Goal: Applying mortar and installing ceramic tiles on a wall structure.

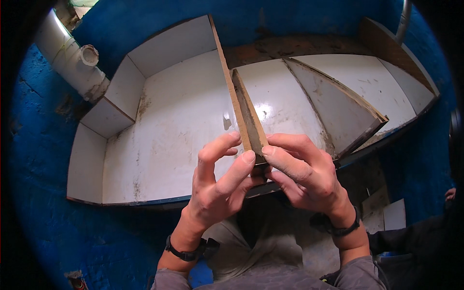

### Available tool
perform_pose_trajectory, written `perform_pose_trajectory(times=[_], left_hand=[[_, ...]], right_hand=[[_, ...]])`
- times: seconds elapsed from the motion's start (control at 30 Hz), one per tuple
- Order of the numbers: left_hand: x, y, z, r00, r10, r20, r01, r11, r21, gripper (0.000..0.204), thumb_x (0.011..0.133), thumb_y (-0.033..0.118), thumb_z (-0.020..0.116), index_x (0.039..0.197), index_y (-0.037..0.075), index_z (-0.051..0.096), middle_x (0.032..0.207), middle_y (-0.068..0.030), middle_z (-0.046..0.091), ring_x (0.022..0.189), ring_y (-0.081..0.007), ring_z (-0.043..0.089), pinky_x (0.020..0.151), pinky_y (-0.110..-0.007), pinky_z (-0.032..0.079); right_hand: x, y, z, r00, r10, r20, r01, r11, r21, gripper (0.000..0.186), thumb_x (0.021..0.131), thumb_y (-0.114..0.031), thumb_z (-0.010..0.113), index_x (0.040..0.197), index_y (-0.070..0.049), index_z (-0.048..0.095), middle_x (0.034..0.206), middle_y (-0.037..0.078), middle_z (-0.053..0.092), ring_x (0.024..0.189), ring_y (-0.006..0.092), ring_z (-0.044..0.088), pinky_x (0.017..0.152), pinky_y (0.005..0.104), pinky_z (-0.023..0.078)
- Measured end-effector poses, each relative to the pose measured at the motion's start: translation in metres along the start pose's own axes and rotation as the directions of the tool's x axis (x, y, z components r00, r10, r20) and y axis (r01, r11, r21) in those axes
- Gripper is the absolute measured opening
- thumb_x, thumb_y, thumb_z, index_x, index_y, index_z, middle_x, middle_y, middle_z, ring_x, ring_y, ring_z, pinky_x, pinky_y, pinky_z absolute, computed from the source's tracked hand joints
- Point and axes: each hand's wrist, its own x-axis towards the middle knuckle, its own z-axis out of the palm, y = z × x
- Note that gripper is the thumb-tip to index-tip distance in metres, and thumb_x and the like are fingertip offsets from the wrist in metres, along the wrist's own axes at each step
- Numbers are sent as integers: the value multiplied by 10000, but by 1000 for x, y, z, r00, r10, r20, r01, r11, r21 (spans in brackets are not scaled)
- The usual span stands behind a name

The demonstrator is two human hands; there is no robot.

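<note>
Two thin slabs with brown edges, which look like tiles, stand close together on edge in front of me. The longer left tile [229, 79] reaches far across the white surface; the shorter right tile [252, 112] runs beside it, a narrow gap between them. At their near ends my left hand [217, 181] is closed on the left tile, thumb on its end and index finger along its side. My right hand [307, 174] is closed on the right tile, with its thumb at the near corner. The lower fingers are partly hidden beneath.
A white-tiled counter [179, 121] with stains spreads below the tiles, with upright white panels [171, 43] round its left end. A triangular tile [333, 101] leans at the right. A white pipe [72, 60] runs down the blue wall [140, 21]. Tile pieces [394, 215] lie low at the right.
</note>
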Motion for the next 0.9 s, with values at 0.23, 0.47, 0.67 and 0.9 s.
perform_pose_trajectory(times=[0.23, 0.47, 0.67, 0.9], left_hand=[[-3, -4, 3, 999, 6, -41, -9, 997, -74, 857, 740, -38, 887, 1467, 177, 486, 1417, -246, 454, 1203, -375, 619, 859, -426, 635], [-7, 3, 6, 997, -52, -56, 46, 994, -100, 901, 723, -77, 870, 1493, 157, 465, 1423, -258, 478, 1220, -394, 602, 909, -439, 589], [-25, 18, 22, 951, -294, -96, 282, 952, -117, 662, 829, -4, 814, 1432, -44, 542, 1430, -282, 544, 1216, -391, 642, 978, -418, 558], [-47, 34, 53, 866, -496, -59, 492, 868, -72, 773, 853, 69, 830, 1512, -87, 458, 1440, -344, 550, 1199, -476, 664, 922, -430, 599]], right_hand=[[0, 6, 4, 1000, -25, -13, 26, 999, 33, 635, 746, 94, 787, 1342, -89, 667, 1199, 181, 646, 892, 308, 769, 733, 367, 667], [-9, -4, 11, 990, 98, -100, -90, 993, 80, 618, 754, 92, 785, 1346, -4, 638, 1188, 212, 671, 945, 357, 737, 768, 399, 621], [-17, -7, 17, 991, 114, -75, -116, 993, -13, 517, 845, 54, 761, 1346, 20, 639, 1208, 216, 682, 955, 349, 738, 778, 387, 614], [-21, -12, 27, 956, 271, -114, -265, 962, 70, 412, 933, -26, 726, 1340, 20, 681, 1267, 234, 690, 987, 334, 736, 847, 360, 598]])
